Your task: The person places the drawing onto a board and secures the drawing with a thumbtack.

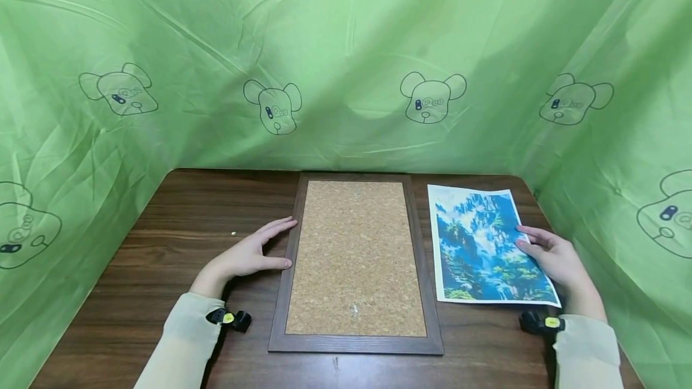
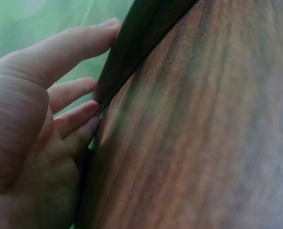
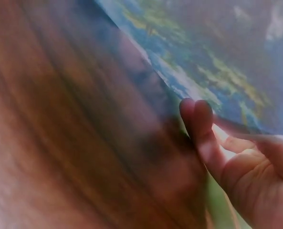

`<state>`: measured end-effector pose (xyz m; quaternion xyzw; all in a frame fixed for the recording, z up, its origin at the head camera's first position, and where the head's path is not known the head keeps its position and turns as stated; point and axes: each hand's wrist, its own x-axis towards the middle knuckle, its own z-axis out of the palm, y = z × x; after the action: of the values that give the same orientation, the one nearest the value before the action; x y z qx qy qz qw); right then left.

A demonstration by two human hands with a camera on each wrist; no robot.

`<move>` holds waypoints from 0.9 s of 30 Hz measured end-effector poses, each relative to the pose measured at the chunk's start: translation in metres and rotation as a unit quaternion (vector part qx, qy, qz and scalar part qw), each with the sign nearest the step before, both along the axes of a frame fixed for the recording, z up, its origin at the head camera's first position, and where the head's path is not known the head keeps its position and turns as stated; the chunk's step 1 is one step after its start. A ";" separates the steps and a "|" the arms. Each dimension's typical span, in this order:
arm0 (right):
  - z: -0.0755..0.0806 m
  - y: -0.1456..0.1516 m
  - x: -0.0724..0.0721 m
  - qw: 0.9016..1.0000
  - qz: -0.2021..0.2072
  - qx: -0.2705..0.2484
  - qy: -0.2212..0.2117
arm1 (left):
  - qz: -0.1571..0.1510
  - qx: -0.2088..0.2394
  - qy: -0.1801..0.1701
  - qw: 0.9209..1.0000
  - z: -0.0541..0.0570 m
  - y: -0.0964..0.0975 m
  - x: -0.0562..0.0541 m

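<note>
A cork board (image 1: 357, 257) in a dark brown wooden frame (image 1: 357, 344) lies flat at the middle of the table. My left hand (image 1: 245, 257) touches the frame's left side, its thumb and fingers spread and fairly straight. In the left wrist view, the fingertips of that hand (image 2: 41, 109) meet the dark frame edge (image 2: 127, 52). To the right of the board is a printed landscape picture (image 1: 481, 245) with blue mountains and a white margin. My right hand (image 1: 557, 260) pinches its right edge. In the right wrist view, some fingers lie behind the sheet (image 3: 189, 52).
The dark wood-grain table (image 1: 216, 197) extends to both sides of the board. A tiny pale round object (image 1: 233, 233) lies left of the frame. Green cloth (image 1: 346, 65) with bear-head drawings hangs behind and on both sides.
</note>
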<state>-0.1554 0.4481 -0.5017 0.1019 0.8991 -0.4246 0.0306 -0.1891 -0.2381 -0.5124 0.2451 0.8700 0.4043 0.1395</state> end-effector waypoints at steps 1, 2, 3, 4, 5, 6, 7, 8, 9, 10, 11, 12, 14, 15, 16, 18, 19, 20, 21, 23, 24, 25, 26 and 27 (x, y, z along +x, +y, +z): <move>0.000 0.000 0.000 1.000 -0.001 -0.004 0.000 | 0.000 0.001 0.000 1.000 0.000 0.000 0.000; 0.001 0.001 0.000 1.000 -0.003 -0.011 -0.001 | 0.000 0.002 -0.001 1.000 0.000 0.000 0.000; 0.001 0.002 0.000 1.000 -0.004 -0.016 0.000 | 0.000 0.003 -0.001 1.000 0.001 0.000 0.000; 0.002 0.003 0.000 1.000 -0.007 -0.023 0.001 | -0.001 0.003 -0.001 1.000 0.001 0.000 0.000; 0.002 0.004 0.000 1.000 -0.009 -0.030 0.002 | -0.001 0.004 -0.001 1.000 0.001 0.001 0.000; 0.003 0.005 0.000 0.999 -0.012 -0.035 0.005 | -0.001 0.005 -0.001 1.000 0.002 0.001 0.000; 0.003 0.006 0.000 0.999 -0.015 -0.040 0.007 | -0.002 0.005 -0.001 1.000 0.002 0.001 0.000; 0.004 0.007 0.000 0.998 -0.021 -0.051 0.008 | -0.002 0.005 -0.001 1.000 0.002 0.001 0.000; 0.005 0.009 0.000 0.998 -0.024 -0.059 0.009 | -0.002 0.005 0.000 1.000 0.003 0.002 0.000; 0.006 0.010 0.001 0.997 -0.029 -0.070 0.008 | -0.003 0.005 0.001 1.000 0.003 0.002 0.000; 0.006 0.010 0.001 0.996 -0.033 -0.080 0.007 | -0.003 0.005 0.001 1.000 0.003 0.002 0.000; 0.007 0.011 0.001 0.995 -0.036 -0.088 0.006 | -0.002 0.006 0.001 1.000 0.004 0.002 0.000; 0.010 0.011 0.001 0.994 -0.043 -0.105 0.002 | -0.001 0.007 -0.001 1.000 0.004 0.002 0.001; 0.011 0.011 0.001 0.993 -0.043 -0.107 0.003 | -0.001 0.007 -0.003 1.000 0.004 0.002 0.001; 0.012 0.010 0.001 0.993 -0.042 -0.107 0.002 | 0.000 0.009 -0.005 1.000 0.004 0.001 0.001; 0.015 0.009 0.001 0.994 -0.041 -0.099 0.002 | 0.001 0.010 -0.007 1.000 0.003 0.001 0.001; 0.017 0.008 0.001 0.994 -0.041 -0.100 0.001 | 0.001 0.011 -0.008 1.000 0.003 0.001 0.002; 0.019 0.007 0.001 0.994 -0.040 -0.101 -0.001 | 0.000 0.011 -0.009 1.000 0.002 0.001 0.002; 0.022 0.006 0.001 0.994 -0.040 -0.104 -0.003 | 0.000 0.013 -0.009 1.000 0.002 0.001 0.002; 0.027 0.003 0.001 0.992 -0.040 -0.123 -0.006 | -0.001 0.012 -0.009 1.000 0.002 0.001 0.002; 0.030 0.001 0.001 0.989 -0.040 -0.143 -0.006 | -0.001 0.012 -0.008 1.000 0.002 0.001 0.002; 0.033 -0.001 0.001 0.985 -0.040 -0.168 -0.007 | -0.001 0.012 -0.008 1.000 0.002 0.001 0.002; 0.036 -0.003 0.000 0.982 -0.038 -0.183 -0.007 | -0.001 0.012 -0.008 1.000 0.003 0.000 0.002; 0.039 -0.005 0.000 0.980 -0.034 -0.196 -0.005 | -0.001 0.011 -0.007 1.000 0.003 0.000 0.002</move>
<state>-0.1555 0.4430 -0.4631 0.1269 0.7944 -0.5927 0.0399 -0.1874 -0.2378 -0.5096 0.2449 0.8641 0.4157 0.1434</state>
